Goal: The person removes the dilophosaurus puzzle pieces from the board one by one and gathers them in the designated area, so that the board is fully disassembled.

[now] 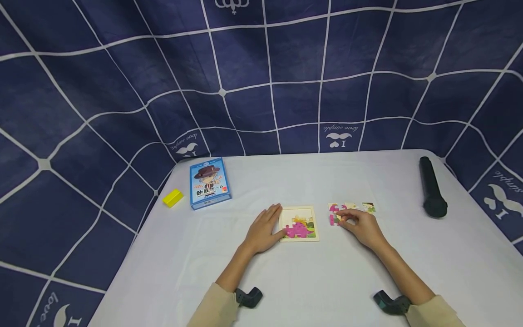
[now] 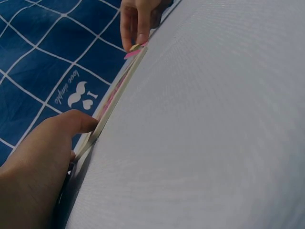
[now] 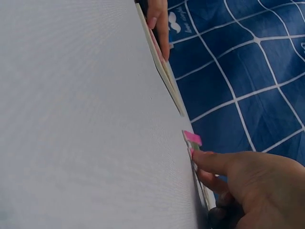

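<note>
A small wooden jigsaw tray (image 1: pixel 297 240) lies on the white table, partly filled with a pink animal picture; its upper left is bare. My left hand (image 1: pixel 264 230) rests along the tray's left side, fingers stretched out straight and the thumb over its near left part. To the right of the tray, my right hand (image 1: pixel 362 227) pinches a jigsaw piece (image 3: pixel 193 151) between thumb and fingertips, low over the table. Loose pieces lie around those fingertips, among them a pink and green one (image 1: pixel 332 220) and a green and white one (image 1: pixel 369 207). The fingers partly cover the pieces.
At the back left stand a blue game box (image 1: pixel 210 183) with a cartoon figure and a yellow block (image 1: pixel 173 198). A black microphone (image 1: pixel 433 188) lies at the far right. Blue cloth with white lines (image 1: pixel 294 104) hangs behind the table (image 1: pixel 318 286).
</note>
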`<state>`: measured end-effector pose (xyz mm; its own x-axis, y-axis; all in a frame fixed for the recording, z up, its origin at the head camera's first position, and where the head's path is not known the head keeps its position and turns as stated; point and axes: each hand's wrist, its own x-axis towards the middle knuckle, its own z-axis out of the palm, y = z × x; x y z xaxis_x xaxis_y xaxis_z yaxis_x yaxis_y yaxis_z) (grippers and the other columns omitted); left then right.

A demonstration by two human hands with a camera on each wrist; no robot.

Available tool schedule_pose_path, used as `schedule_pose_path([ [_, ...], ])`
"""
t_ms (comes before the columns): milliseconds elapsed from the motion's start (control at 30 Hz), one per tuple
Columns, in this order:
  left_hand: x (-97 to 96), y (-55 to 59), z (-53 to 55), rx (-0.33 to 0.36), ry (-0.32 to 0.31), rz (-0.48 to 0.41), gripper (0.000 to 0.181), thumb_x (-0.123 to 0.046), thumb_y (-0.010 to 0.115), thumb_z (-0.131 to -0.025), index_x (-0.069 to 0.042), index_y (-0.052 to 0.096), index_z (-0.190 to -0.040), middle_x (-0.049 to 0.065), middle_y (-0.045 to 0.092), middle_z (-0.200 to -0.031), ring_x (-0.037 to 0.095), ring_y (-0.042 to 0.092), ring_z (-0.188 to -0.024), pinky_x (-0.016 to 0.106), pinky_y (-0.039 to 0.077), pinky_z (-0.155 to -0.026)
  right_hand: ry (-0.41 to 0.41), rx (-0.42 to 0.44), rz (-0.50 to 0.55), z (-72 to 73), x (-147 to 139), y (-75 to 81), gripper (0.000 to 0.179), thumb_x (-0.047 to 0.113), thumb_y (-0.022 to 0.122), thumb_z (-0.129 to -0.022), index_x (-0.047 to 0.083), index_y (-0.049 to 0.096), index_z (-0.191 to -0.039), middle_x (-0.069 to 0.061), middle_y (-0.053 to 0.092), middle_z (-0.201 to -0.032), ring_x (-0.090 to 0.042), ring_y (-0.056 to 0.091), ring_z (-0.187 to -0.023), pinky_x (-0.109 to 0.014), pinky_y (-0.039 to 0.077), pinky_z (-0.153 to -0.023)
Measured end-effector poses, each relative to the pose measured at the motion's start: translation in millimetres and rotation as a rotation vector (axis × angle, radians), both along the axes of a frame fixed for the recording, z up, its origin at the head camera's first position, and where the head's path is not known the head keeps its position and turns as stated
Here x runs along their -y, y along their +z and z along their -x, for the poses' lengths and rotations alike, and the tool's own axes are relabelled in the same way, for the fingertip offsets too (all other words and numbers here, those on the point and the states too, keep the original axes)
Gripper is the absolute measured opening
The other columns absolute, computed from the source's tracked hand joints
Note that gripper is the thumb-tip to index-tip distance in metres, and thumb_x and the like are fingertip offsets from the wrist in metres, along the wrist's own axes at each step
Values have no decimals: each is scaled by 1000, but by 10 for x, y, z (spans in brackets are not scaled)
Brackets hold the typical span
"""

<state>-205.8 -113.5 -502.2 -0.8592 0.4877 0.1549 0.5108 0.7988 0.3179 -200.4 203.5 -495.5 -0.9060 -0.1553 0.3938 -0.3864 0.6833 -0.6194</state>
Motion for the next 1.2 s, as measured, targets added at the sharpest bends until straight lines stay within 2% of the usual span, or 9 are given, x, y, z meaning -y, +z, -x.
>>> schedule_pose_path([
  [133,1,1,12,1,-1,3,74,-51,44,-90,-5,27,-145,5,23,-151,16,16,-139,31,11,-112,-8,-26,-27,10,-18,-20,20,9,78,-72,9,73,-91,-1,66,-85,-13,54,-76,-25,41,-60],
  [300,-1,-7,30,11,6,9,74,-53,42,-90,-6,26,-146,3,22,-152,14,14,-139,29,10,-112,-11,-22,-36,13,-19,-28,24,9,77,-73,6,73,-96,-5,66,-89,-13,50,-72,-25,39,-58],
  [433,-14,17,21,47,16,-34,73,-49,45,-90,-5,27,-145,4,23,-151,16,15,-139,31,10,-112,-15,-37,-2,12,5,-27,28,9,78,-71,6,72,-98,-2,65,-83,-8,42,-64,-22,33,-53],
  [600,-51,52,-6,68,55,-91,73,-46,50,-88,-3,30,-143,7,28,-149,20,19,-138,37,12,-112,0,-46,91,6,127,-4,29,7,79,-71,8,72,-99,3,60,-75,-5,33,-57,-22,29,-47],
  [767,-130,60,-49,40,90,-107,80,-55,52,-85,-2,33,-142,10,30,-147,23,21,-137,42,13,-111,56,-43,124,5,330,35,27,8,77,-73,10,71,-99,5,59,-76,-6,34,-55,-21,29,-45],
  [900,-186,41,-73,15,132,-72,86,-63,50,-82,-4,32,-143,10,29,-148,23,21,-137,41,13,-112,119,-57,122,32,527,52,28,11,78,-73,10,71,-100,5,59,-77,-6,36,-54,-20,32,-45],
  [1033,-211,13,-87,2,154,-35,89,-66,49,-81,-5,30,-144,9,28,-148,22,19,-138,40,11,-112,188,-19,109,60,715,61,32,14,79,-72,8,70,-103,6,60,-77,-8,41,-59,-22,35,-51],
  [1200,-219,-2,-87,-22,139,-15,91,-66,50,-80,-6,28,-144,9,27,-149,22,18,-138,41,12,-112,219,63,16,93,879,57,39,22,78,-74,8,68,-110,7,59,-79,-11,47,-65,-22,38,-55],
])
